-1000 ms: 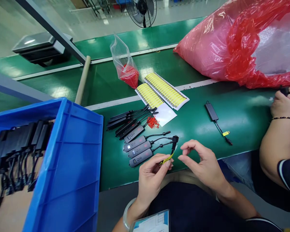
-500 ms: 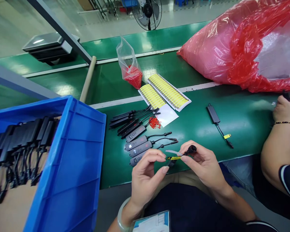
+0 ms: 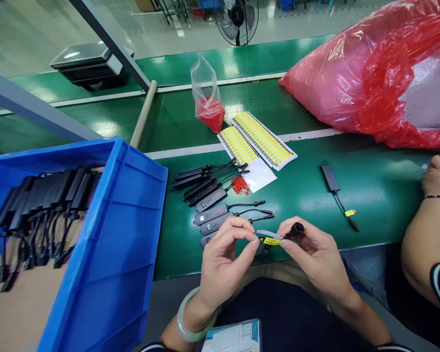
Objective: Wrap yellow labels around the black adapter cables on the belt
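Note:
A yellow label (image 3: 270, 241) printed "12V" sticks out to the left from a black cable with a round connector (image 3: 297, 229). My right hand (image 3: 315, 254) is closed on this cable just behind the connector, thumb and fingers pressed together. At the label's left end, my left hand (image 3: 223, 264) pinches it between thumb and index finger. A pale strip (image 3: 267, 234) lies just above the label. The dark body (image 3: 264, 248) below the label is mostly hidden by my hands.
Black and grey controllers (image 3: 211, 199) with cables lie beyond my left hand, near small red rings (image 3: 239, 185) and label sheets (image 3: 266, 142). A blue crate (image 3: 132, 220) stands left. One labelled controller (image 3: 330, 177) lies right, near a co-worker's arm (image 3: 425, 220) and a red bag (image 3: 333, 88).
My left thumb and index finger have come together on the label's left end; they were apart before. The view has shifted slightly. My right hand keeps its hold on the cable.

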Tool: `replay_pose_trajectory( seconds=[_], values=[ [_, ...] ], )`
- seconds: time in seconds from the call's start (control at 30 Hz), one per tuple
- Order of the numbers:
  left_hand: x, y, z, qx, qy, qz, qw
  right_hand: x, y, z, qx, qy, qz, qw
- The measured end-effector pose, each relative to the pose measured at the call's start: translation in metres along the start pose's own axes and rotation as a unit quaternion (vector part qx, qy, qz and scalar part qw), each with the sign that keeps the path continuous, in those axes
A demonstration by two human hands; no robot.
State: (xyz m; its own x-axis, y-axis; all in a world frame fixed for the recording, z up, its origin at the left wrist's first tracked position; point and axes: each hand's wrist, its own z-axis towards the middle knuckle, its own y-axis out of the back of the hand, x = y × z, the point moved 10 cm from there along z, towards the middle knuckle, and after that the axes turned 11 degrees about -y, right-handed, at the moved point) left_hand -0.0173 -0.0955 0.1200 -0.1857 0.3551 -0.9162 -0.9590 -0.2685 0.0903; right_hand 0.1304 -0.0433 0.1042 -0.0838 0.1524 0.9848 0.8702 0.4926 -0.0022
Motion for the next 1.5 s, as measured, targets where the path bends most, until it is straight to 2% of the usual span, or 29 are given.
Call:
replay_pose_trajectory(
  seconds=[0.1,0.2,0.27,0.37,0.43,0.67,0.77,0.9,1.07,1.17,1.5],
  values=[
    [0.001,0.006,0.0,-0.01,-0.004,-0.003,1.0,0.003,0.0,-0.001,-0.006,0.008,-0.013,1.0],
    [-0.003,0.019,0.005,-0.036,-0.039,0.011,0.999,0.006,0.001,-0.002,-0.01,0.016,-0.016,1.0],
    [-0.012,0.018,0.012,0.001,-0.086,0.049,0.995,0.006,0.001,-0.003,-0.005,0.015,-0.021,1.0],
    [-0.027,0.002,0.023,0.117,-0.164,0.109,0.973,0.007,-0.001,-0.003,0.006,0.016,-0.033,0.999],
    [-0.035,-0.006,0.028,0.166,-0.2,0.131,0.957,0.008,-0.002,-0.002,0.01,0.018,-0.045,0.999],
    [-0.047,-0.021,0.034,0.233,-0.239,0.196,0.922,0.011,-0.001,-0.006,0.015,0.015,-0.068,0.997],
    [-0.051,-0.015,0.037,0.224,-0.252,0.231,0.913,0.011,0.001,-0.008,0.009,0.015,-0.079,0.997],
    [-0.054,0.0,0.042,0.194,-0.246,0.241,0.919,0.011,0.003,-0.008,0.004,0.009,-0.082,0.997],
    [-0.049,-0.011,0.038,0.255,-0.22,0.174,0.925,0.009,0.002,-0.008,0.014,0.005,-0.075,0.997],
    [-0.048,-0.016,0.036,0.272,-0.206,0.146,0.929,0.01,0.002,-0.008,0.014,0.011,-0.078,0.997],
    [-0.022,-0.012,0.031,0.224,-0.091,0.095,0.966,0.013,0.002,-0.006,0.014,0.019,-0.088,0.996]
  ],
)
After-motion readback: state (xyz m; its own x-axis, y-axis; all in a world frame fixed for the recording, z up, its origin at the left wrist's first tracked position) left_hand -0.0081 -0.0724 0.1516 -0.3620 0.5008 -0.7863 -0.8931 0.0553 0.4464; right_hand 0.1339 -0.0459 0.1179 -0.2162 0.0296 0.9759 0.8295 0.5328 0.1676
